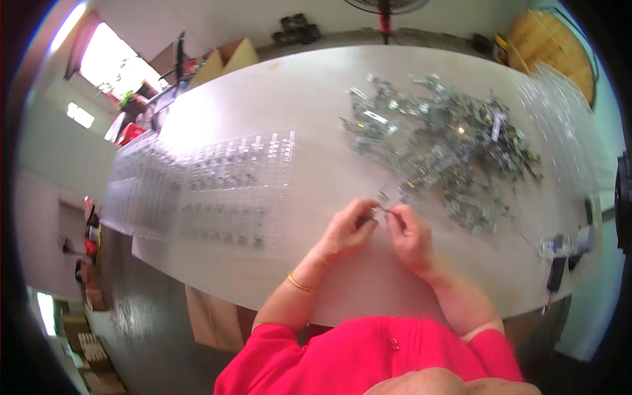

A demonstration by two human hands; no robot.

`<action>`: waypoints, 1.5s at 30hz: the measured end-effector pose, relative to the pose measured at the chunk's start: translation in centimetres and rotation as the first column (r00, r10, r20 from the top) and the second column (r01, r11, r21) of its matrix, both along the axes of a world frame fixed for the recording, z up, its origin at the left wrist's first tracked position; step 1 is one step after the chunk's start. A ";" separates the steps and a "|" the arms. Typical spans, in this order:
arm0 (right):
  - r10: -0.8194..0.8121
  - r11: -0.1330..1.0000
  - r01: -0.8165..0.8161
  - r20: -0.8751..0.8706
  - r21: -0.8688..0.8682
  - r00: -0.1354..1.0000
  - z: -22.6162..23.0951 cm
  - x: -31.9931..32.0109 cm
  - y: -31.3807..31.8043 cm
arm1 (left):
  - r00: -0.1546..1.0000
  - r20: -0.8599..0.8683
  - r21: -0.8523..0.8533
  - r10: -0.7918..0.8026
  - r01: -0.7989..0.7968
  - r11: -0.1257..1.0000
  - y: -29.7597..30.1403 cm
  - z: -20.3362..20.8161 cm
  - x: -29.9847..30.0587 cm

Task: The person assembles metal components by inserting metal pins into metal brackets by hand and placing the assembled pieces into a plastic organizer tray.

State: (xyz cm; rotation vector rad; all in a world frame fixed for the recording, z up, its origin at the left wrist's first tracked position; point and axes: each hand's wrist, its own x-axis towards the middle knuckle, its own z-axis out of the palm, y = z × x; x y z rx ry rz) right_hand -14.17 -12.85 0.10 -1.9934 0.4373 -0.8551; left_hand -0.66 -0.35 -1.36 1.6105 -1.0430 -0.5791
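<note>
Both my hands meet over the middle of the white table (316, 99). My left hand (351, 229) pinches a small metal part (376, 210) between thumb and fingers; its exact kind is too small to make out. Close beside it, my right hand (409, 238) is closed with its fingertips at the same part, and what it grips is mostly hidden. Just beyond my fingers begins a wide heap of small silvery metal parts (434, 138), with some brass-coloured bits among them. To the left lies a clear plastic tray (280, 197) with rows of small metal parts in its compartments.
Stacked clear trays (141, 191) stand at the table's left edge, and more clear plastic trays (556, 125) lie at the far right. A black object (557, 274) and a small clear container (556, 246) sit near the right edge. Beyond the table are a cardboard box (227, 60) and a fan (385, 16).
</note>
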 end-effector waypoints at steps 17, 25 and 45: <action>0.075 0.943 -0.059 -0.035 0.328 0.997 -0.9 -0.5 -0.4 | 0.999 0.051 -0.009 -0.012 0.013 1.000 -0.3 0.8 -0.7; 0.146 0.906 -0.092 -0.099 0.414 0.984 -0.7 -0.4 -0.4 | 0.993 -0.088 -0.085 0.085 -0.092 0.992 -0.5 -0.2 -0.4; 0.135 0.786 -0.264 0.261 0.559 0.956 -0.7 -0.3 -1.0 | 0.726 -0.605 -0.136 -0.328 0.312 0.941 0.4 1.0 1.1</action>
